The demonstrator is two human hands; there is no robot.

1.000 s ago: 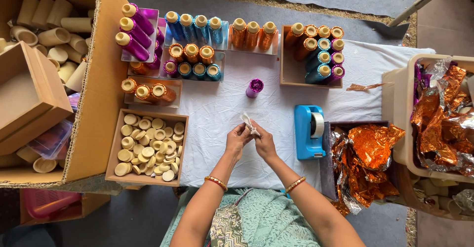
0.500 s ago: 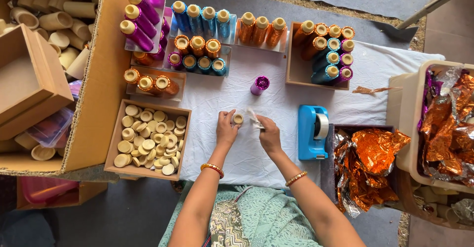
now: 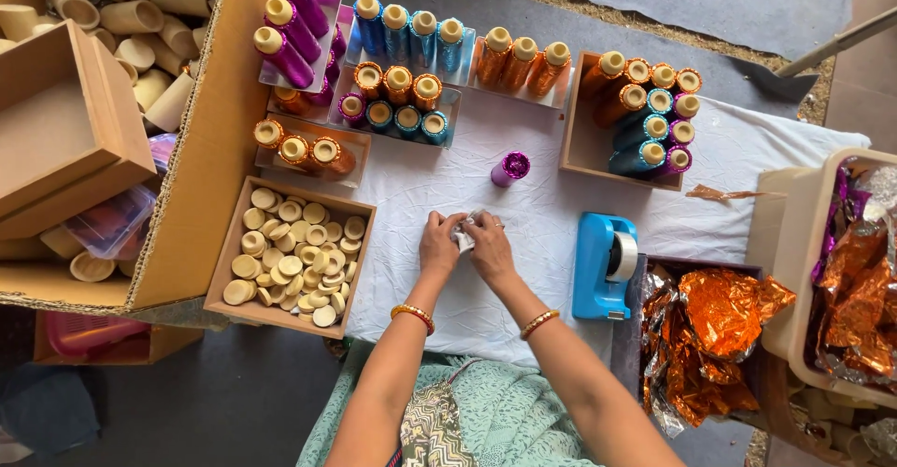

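My left hand and my right hand are pressed together over the white cloth, both gripping a small round cream cap with a white crumpled wrapping between the fingers. Most of that small piece is hidden by my fingers. A single purple foil-wrapped spool stands on the cloth just beyond my hands. A wooden tray of cream caps lies to the left of my left hand. A blue tape dispenser sits to the right of my right hand.
Trays of foil-wrapped spools in purple, blue and orange line the far side, with a wooden box of mixed spools. A large cardboard box of bare tubes is at left. Orange foil sheets and a beige bin are at right.
My hands parted briefly, the left holding a cream cap and the right the white wrapping, and have come together again on the cap. The view has shifted, so everything sits further right.
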